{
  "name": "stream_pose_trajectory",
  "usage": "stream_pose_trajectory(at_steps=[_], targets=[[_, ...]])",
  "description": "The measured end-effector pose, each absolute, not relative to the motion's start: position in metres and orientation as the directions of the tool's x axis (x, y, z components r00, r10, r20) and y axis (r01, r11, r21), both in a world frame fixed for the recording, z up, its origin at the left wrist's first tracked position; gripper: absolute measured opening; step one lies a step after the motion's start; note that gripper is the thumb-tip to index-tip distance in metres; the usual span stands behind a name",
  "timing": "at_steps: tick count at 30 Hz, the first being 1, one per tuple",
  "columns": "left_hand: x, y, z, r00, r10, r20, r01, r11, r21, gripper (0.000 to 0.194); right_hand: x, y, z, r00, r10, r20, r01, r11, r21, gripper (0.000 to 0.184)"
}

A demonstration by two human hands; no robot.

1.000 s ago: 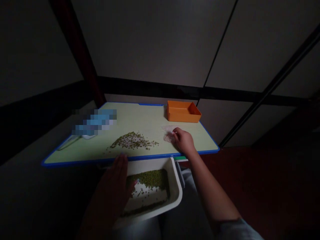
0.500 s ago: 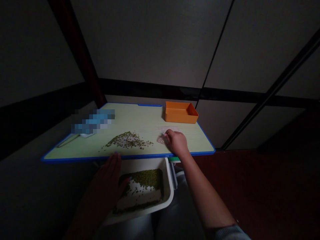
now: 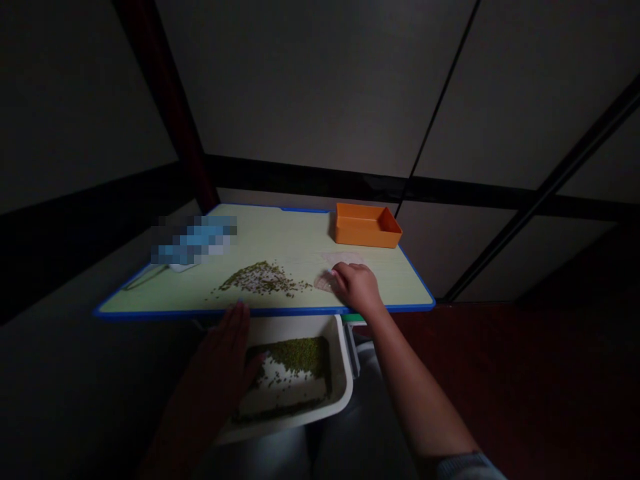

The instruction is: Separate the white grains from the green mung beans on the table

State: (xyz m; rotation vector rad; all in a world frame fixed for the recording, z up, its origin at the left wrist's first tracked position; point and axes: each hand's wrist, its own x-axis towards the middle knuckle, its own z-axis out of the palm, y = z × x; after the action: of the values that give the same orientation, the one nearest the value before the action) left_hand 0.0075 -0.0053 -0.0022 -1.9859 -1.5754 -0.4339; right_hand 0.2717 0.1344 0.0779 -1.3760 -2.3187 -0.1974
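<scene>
Small green grains, perhaps mung beans [image 3: 263,277], lie spread over the pale tabletop [image 3: 280,233]. My right hand [image 3: 357,287] rests to the right of them, over a printed mark on the surface. Its fingers are curled together; what they pinch, if anything, is too small to make out. My left hand [image 3: 225,347] is in shadow at the front edge, fingers stretched and thumb apart, over the left side of a white tub [image 3: 345,373]. More green grains [image 3: 305,357] are heaped inside that tub, below the table edge.
An orange box [image 3: 367,237] with an open top stands at the table's back right. On the left lies a blurred blue item [image 3: 200,240] with a cord-like strip beside it. A blue rim [image 3: 280,311] borders the table. Panelled walls rise behind.
The whole view has shifted slightly, so everything sits a little further right. Both hands keep about the same places, and the grains look unchanged.
</scene>
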Motion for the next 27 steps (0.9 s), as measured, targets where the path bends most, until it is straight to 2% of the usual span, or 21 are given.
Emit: stream_pose_trajectory(at_steps=[3, 7, 14, 24, 27], targets=[[0.0081, -0.0057, -0.0018, 0.249, 0.784, 0.569, 0.965, -0.152, -0.213, 0.082, 0.2731, 0.1363, 0.076, -0.388, 0.804, 0.451, 0.862, 0.49, -0.132, 0.029], [0.0079, -0.0048, -0.0037, 0.248, 0.777, 0.579, 0.968, -0.171, -0.185, 0.082, 0.2721, 0.1383, 0.0752, -0.387, 0.808, 0.443, 0.869, 0.481, -0.118, 0.031], [0.0095, -0.0047, -0.0024, 0.265, 0.77, 0.581, 0.963, -0.175, -0.206, 0.083, 0.2727, 0.1389, 0.0737, -0.394, 0.802, 0.449, 0.861, 0.492, -0.125, 0.029], [0.0092, -0.0063, -0.0057, 0.242, 0.774, 0.585, 0.97, -0.177, -0.168, 0.081, 0.2752, 0.1397, 0.0735, -0.35, 0.827, 0.44, 0.784, 0.516, -0.346, 0.03], [0.0097, -0.0073, -0.0051, 0.231, 0.79, 0.568, 0.973, -0.17, -0.159, 0.081, 0.2747, 0.1404, 0.0731, -0.371, 0.83, 0.417, 0.768, 0.527, -0.365, 0.03]])
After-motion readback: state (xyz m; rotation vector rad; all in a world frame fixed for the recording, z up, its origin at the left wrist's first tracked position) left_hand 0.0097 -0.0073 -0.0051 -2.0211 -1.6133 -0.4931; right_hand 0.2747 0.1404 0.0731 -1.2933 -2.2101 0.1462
